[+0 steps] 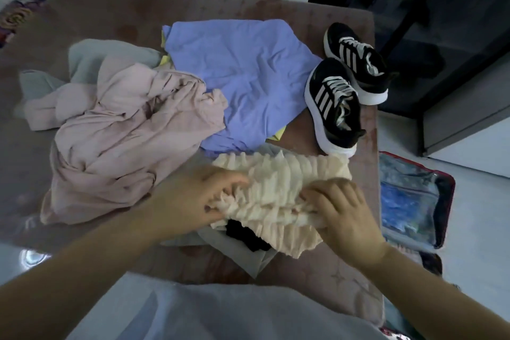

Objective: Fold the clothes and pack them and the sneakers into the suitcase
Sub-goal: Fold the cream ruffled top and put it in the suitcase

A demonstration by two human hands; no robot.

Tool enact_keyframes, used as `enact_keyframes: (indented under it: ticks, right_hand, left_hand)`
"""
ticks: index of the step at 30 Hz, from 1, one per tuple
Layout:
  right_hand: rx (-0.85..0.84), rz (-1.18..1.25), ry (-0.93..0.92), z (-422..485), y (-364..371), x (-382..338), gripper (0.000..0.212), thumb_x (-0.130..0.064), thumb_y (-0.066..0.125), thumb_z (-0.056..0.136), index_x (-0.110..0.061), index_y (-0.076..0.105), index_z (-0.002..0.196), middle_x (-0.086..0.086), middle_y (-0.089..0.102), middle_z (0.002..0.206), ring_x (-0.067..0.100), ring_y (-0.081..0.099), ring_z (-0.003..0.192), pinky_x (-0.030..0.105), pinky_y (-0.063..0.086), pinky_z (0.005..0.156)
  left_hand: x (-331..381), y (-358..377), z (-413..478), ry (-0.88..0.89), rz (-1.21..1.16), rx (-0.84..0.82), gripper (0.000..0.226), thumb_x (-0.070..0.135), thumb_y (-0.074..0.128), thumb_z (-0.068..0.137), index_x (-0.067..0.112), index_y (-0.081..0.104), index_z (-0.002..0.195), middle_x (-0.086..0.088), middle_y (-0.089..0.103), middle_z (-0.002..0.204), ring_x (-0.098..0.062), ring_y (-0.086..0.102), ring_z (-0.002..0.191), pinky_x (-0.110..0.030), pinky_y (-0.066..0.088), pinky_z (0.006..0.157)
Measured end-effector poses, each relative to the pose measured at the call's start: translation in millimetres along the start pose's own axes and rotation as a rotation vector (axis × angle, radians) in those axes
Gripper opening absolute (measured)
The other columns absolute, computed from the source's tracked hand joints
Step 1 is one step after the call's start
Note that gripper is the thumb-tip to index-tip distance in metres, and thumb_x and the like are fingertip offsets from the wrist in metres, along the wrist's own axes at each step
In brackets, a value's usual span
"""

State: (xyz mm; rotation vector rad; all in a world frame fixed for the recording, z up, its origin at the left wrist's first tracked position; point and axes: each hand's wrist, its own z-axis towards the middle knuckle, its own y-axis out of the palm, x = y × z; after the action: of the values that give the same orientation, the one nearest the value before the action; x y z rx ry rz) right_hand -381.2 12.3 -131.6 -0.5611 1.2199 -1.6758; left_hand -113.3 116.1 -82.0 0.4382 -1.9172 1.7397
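A cream ruffled garment (pixel 284 174) lies at the bed's near edge. My left hand (pixel 193 199) grips its left side and my right hand (pixel 342 210) grips its right side, fingers curled into the fabric. A black piece (pixel 245 237) and a grey cloth (pixel 242 254) show beneath it. A crumpled pink garment (pixel 124 130) lies to the left, a lilac shirt (pixel 242 72) behind. Two black sneakers with white stripes (pixel 336 107) (pixel 356 61) stand at the right edge. The open suitcase (pixel 411 196) lies on the floor to the right.
The brownish bed cover (pixel 110 8) carries everything. A pale grey-green garment (pixel 91 55) peeks from behind the pink one, and a yellow piece (pixel 165 59) shows under the lilac shirt. A dark cabinet (pixel 441 22) stands at the far right. White floor surrounds the suitcase.
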Motion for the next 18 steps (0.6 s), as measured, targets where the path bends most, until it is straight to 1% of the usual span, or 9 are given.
enact_keyframes:
  ticks: [2,4,7,9,11,12,14,16,18]
  right_hand:
    - [-0.118,0.02,-0.001,-38.2,13.6,-16.5,0.043,-0.012,0.053,0.072,-0.017,0.049,0.115,0.0,0.046,0.115,0.023,0.048,0.098,0.035,0.032,0.099]
    - [-0.238,0.036,0.03,-61.5,24.8,-28.4,0.047,-0.023,0.052,0.071,-0.019,0.048,0.118,-0.001,0.046,0.12,0.021,0.048,0.107,0.036,0.025,0.109]
    - [-0.194,0.208,0.217,-62.4,19.3,-40.9,0.042,-0.038,0.055,0.081,-0.017,0.051,0.117,0.0,0.055,0.116,0.019,0.051,0.108,0.033,0.026,0.111]
    - [-0.061,0.321,0.361,-47.0,5.9,-47.2,0.039,-0.042,0.051,0.086,-0.017,0.049,0.116,0.002,0.054,0.113,0.021,0.049,0.106,0.029,0.029,0.105]
    - [0.048,0.352,0.525,-28.8,-1.8,-48.1,0.042,-0.041,0.048,0.086,-0.022,0.042,0.123,0.003,0.045,0.125,0.021,0.04,0.113,0.029,0.027,0.102]
    - [0.063,0.362,0.614,-19.9,-0.9,-47.2,0.047,-0.044,0.045,0.086,-0.025,0.036,0.129,0.005,0.038,0.133,0.021,0.033,0.12,0.03,0.024,0.104]
    - [-0.023,0.354,0.738,-8.8,10.0,-46.3,0.059,-0.055,0.037,0.086,-0.031,0.026,0.138,0.01,0.023,0.148,0.022,0.018,0.132,0.039,0.018,0.107]
    - [-0.195,0.307,0.776,-10.2,26.6,-45.9,0.073,-0.07,0.026,0.083,-0.034,0.02,0.145,0.013,0.011,0.154,0.03,0.01,0.138,0.046,0.016,0.111]
    - [-0.33,0.301,0.802,-18.1,40.1,-43.1,0.086,-0.083,0.012,0.074,-0.037,0.014,0.147,0.01,0.005,0.156,0.034,0.008,0.141,0.048,0.015,0.113]
  left_hand:
    - [-9.8,25.8,-19.0,0.089,0.194,-0.094,0.055,0.025,0.044,0.068,0.025,0.045,0.123,0.011,0.061,0.083,-0.003,0.046,0.085,-0.013,0.028,0.096]
    - [-21.2,46.1,-31.0,0.137,0.319,-0.089,0.063,0.022,0.043,0.068,0.015,0.042,0.131,0.003,0.064,0.084,-0.01,0.047,0.088,-0.021,0.018,0.108]
    - [-26.4,58.8,-40.6,0.146,0.341,-0.077,0.077,0.028,0.047,0.067,0.013,0.033,0.14,0.005,0.064,0.102,-0.009,0.048,0.102,-0.026,0.015,0.112]
    - [-17.2,55.1,-41.7,0.097,0.152,0.009,0.073,0.034,0.051,0.072,0.017,0.032,0.141,0.009,0.063,0.097,-0.009,0.052,0.097,-0.028,0.027,0.108]
    - [-4.3,47.6,-32.6,0.009,-0.011,0.181,0.055,0.04,0.046,0.086,0.02,0.036,0.137,0.01,0.061,0.082,-0.011,0.055,0.079,-0.032,0.042,0.089]
    - [-0.1,45.9,-25.0,-0.038,-0.019,0.266,0.05,0.042,0.041,0.091,0.02,0.038,0.136,0.008,0.059,0.075,-0.012,0.053,0.071,-0.032,0.044,0.078]
    - [3.6,49.1,-8.8,-0.149,0.039,0.335,0.052,0.045,0.036,0.092,0.019,0.04,0.137,0.006,0.055,0.069,-0.014,0.051,0.062,-0.031,0.043,0.068]
    - [2.2,60.6,2.7,-0.267,0.112,0.29,0.061,0.051,0.03,0.089,0.018,0.039,0.14,0.001,0.059,0.075,-0.021,0.056,0.067,-0.036,0.046,0.072]
    - [-1.1,76.2,6.8,-0.368,0.208,0.225,0.067,0.057,0.025,0.086,0.019,0.042,0.139,-0.008,0.064,0.089,-0.029,0.061,0.078,-0.041,0.047,0.079]
